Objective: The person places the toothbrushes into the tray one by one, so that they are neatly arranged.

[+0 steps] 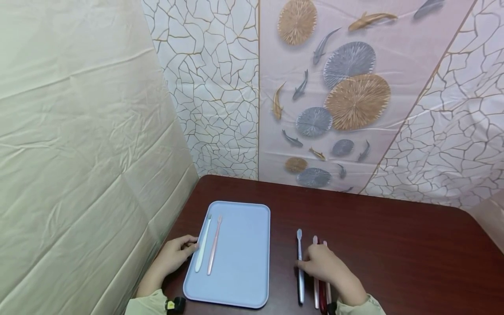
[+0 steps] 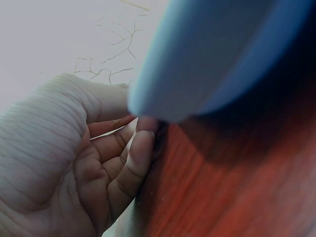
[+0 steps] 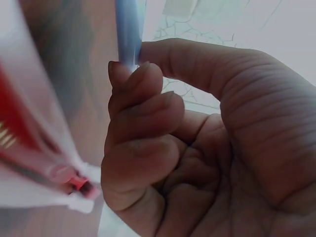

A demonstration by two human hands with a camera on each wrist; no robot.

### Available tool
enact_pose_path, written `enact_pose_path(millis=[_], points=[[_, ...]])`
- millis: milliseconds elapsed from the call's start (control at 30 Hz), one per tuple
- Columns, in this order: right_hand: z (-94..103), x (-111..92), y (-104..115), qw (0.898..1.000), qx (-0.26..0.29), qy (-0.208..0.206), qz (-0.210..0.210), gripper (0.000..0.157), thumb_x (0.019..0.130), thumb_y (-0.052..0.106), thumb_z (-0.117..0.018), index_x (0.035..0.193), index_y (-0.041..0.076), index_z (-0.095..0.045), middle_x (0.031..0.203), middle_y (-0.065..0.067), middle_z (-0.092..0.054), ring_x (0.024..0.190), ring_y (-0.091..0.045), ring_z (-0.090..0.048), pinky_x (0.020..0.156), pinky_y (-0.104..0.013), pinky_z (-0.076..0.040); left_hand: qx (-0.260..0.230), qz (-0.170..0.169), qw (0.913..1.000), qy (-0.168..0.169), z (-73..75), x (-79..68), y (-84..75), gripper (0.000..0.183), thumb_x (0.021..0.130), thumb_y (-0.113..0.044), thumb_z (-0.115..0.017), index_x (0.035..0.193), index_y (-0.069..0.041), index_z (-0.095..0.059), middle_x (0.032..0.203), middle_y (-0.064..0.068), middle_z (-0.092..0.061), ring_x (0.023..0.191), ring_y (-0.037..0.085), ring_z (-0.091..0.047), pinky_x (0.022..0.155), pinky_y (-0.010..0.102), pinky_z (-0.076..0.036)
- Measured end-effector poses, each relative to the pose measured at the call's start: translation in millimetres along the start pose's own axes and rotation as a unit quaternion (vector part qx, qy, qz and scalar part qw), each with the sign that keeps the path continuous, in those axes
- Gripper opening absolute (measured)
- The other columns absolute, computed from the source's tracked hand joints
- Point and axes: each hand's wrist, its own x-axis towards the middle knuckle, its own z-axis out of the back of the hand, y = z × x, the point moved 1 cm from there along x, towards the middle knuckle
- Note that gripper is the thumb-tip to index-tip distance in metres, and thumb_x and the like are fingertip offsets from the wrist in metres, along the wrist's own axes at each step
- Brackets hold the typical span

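Blue toothbrush [image 1: 301, 286] pinched in the right fingers [image 3: 143, 121], right of a blue tray [image 1: 240, 258] whose edge the left fingers [image 2: 140, 150] grip; gold marks on a red handle [image 3: 19, 116] blur unreadably.

Reddish-brown table [image 1: 401, 249] | creased cream sheeting [image 1: 86, 144], left | fish-print backdrop [image 1: 334, 92] behind

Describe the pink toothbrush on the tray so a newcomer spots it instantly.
On the dark red table, find the blue tray. Along its left side, the pink toothbrush lies beside a pale green toothbrush, set apart by colour and lying nearer the tray's middle.
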Motion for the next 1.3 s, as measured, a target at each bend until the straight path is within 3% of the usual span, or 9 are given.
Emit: enact_pose_path(millis=[100, 200, 333, 500, 900, 1300], points=[[3.4, 6, 9, 1.0, -0.007, 0.006, -0.011, 0.04, 0.087, 0.024, -0.075, 0.05, 0.017, -0.06, 0.042, 0.013, -0.042, 0.043, -0.006, -0.041, 0.07, -0.039, -0.043, -0.002, 0.0, 1.0, 0.001, 0.3, -0.1, -0.1, 0.022, 0.096, -0.025, -0.07, 0.115, -0.015, -0.074, 0.087, -0.006, -0.068, 0.071, 0.011, -0.058, 0.063, 0.028, -0.049], [5.8, 14, 21, 0.999, -0.016, 0.015, -0.03, 0.038, 0.088, 0.026, -0.075, 0.053, 0.018, -0.063, 0.045, 0.011, -0.045, 0.049, -0.011, -0.042, 0.068, -0.047, -0.041, -0.002, 0.0, 1.0, 0.001, 0.4, 0.0, -0.1, 0.022, 0.096, -0.025, -0.07, 0.115, -0.015, -0.074, 0.088, -0.006, -0.068, 0.071, 0.011, -0.058, 0.063, 0.028, -0.049], [5.0, 27, 37, 0.999, -0.005, 0.022, -0.03, 0.035, 0.089, 0.027, -0.074, 0.057, 0.018, -0.065, 0.048, 0.011, -0.046, 0.049, -0.011, -0.041, 0.054, -0.035, -0.035, 0.003, 0.001, 1.0, 0.001, 0.3, -0.4, 0.6, 0.022, 0.096, -0.026, -0.07, 0.115, -0.015, -0.075, 0.087, -0.007, -0.068, 0.072, 0.011, -0.058, 0.063, 0.028, -0.048], [-2.4, 45, 54, 0.999, 0.031, 0.023, 0.012, 0.037, 0.09, 0.021, -0.073, 0.055, 0.015, -0.06, 0.046, 0.013, -0.039, 0.044, -0.006, -0.035, 0.046, -0.025, -0.032, 0.007, 0.0, 1.0, 0.001, 0.6, -0.7, 2.4, 0.022, 0.096, -0.026, -0.07, 0.115, -0.016, -0.075, 0.087, -0.007, -0.068, 0.071, 0.011, -0.057, 0.063, 0.028, -0.048], [-40.3, 90, 87, 0.998, 0.05, 0.04, 0.009, 0.046, 0.087, 0.017, -0.073, 0.05, 0.018, -0.046, 0.045, 0.012, -0.028, 0.044, -0.007, -0.029, 0.042, -0.025, -0.027, 0.012, -0.007, 0.9999, 0.002, 0.4, 1.0, 2.6, 0.021, 0.097, -0.026, -0.069, 0.114, -0.016, -0.074, 0.088, -0.007, -0.067, 0.072, 0.011, -0.056, 0.063, 0.029, -0.046], [-71.8, 110, 100, 0.998, 0.037, 0.045, -0.002, 0.047, 0.082, 0.013, -0.068, 0.05, 0.018, -0.034, 0.045, 0.011, -0.023, 0.043, -0.009, -0.025, 0.042, -0.026, -0.025, 0.015, -0.013, 0.9998, 0.003, 0.8, 1.6, 1.0, 0.02, 0.097, -0.025, -0.069, 0.115, -0.015, -0.074, 0.088, -0.007, -0.067, 0.074, 0.011, -0.055, 0.064, 0.029, -0.045]])
